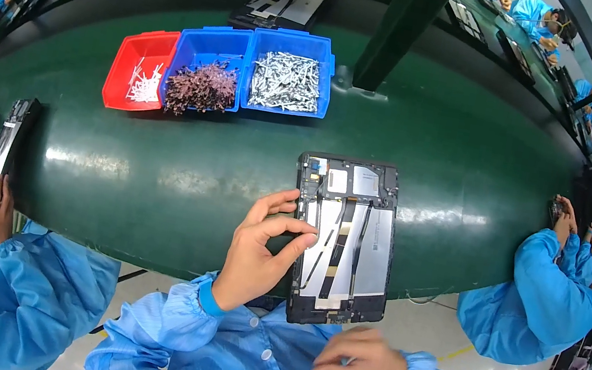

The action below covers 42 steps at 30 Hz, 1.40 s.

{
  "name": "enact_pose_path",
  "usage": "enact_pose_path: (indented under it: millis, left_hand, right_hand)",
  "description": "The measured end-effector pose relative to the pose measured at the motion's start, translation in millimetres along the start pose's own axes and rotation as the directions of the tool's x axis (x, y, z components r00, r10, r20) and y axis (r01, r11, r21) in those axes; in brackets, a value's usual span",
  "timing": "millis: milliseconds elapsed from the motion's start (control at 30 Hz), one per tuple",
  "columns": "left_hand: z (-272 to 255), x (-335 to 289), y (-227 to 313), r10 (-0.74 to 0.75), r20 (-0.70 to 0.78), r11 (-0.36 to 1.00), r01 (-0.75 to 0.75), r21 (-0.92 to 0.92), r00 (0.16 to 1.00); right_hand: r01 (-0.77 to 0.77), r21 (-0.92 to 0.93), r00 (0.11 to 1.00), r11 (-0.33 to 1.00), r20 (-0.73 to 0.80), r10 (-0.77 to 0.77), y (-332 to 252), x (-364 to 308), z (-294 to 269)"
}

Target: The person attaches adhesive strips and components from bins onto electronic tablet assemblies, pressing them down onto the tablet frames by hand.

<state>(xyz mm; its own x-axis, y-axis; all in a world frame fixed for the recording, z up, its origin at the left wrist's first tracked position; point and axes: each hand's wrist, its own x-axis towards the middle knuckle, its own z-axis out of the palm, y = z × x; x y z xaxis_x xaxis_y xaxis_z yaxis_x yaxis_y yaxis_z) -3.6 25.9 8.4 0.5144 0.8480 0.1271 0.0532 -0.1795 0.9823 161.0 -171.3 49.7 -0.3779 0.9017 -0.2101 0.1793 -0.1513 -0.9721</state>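
An opened tablet [375, 254] with a black frame, silver battery plates and dark ribbon cables lies at the front edge of the green table, its lower end past the edge. My left hand [256, 253], with a blue band at the wrist, is at its left side. Some fingertips rest at the tablet's edge, while thumb and index finger meet over its inside; whatever may be between them is too small to tell. My right hand [361, 355] is just below the tablet's lower end, apart from it, its fingers bent and blurred.
Beyond the tablet stand a red bin [124, 67] with white pieces, a blue bin [214, 40] with brownish small parts and another blue bin [328, 80] with silvery parts. A green post [397, 36] rises behind them. Co-workers [15, 294] [547, 285] sit on both sides.
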Motion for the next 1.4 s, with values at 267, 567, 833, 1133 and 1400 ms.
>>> enact_pose_path:
  millis: [267, 567, 833, 1133, 1400]
  left_hand:
    - [2.1, 0.7, -2.1, 0.009, -0.027, 1.000, -0.009, -0.003, 1.000]
    - [-5.6, 1.6, 1.5, 0.043, -0.092, 0.995, -0.034, 0.096, 0.995]
    - [-26.7, -22.2, 9.7, -0.087, -0.041, 0.990, 0.091, 0.111, 0.995]
    - [-41.1, -12.0, 3.8, 0.070, -0.062, 0.995, -0.074, -0.063, 0.996]
    - [-43.0, -13.2, 11.8, 0.252, -0.099, 0.955, -0.231, 0.185, 0.963]
  right_hand:
    - [-0.390, -0.677, 0.891, 0.624, -0.449, 0.070, -10.7, 15.2, -49.7]
    - [-0.318, -0.560, 0.877, 0.765, -0.480, 0.012, -5.7, 27.9, -36.6]
    - [-0.267, -0.706, 0.946, 0.656, -0.323, 0.037, -40.9, 21.9, -34.5]
    - [-0.015, -0.597, 0.835, 0.802, -0.449, -0.318, -59.6, 94.7, -56.3]
    - [0.264, -0.496, 0.807, 0.827, -0.356, -0.471, -35.1, 135.6, -42.0]
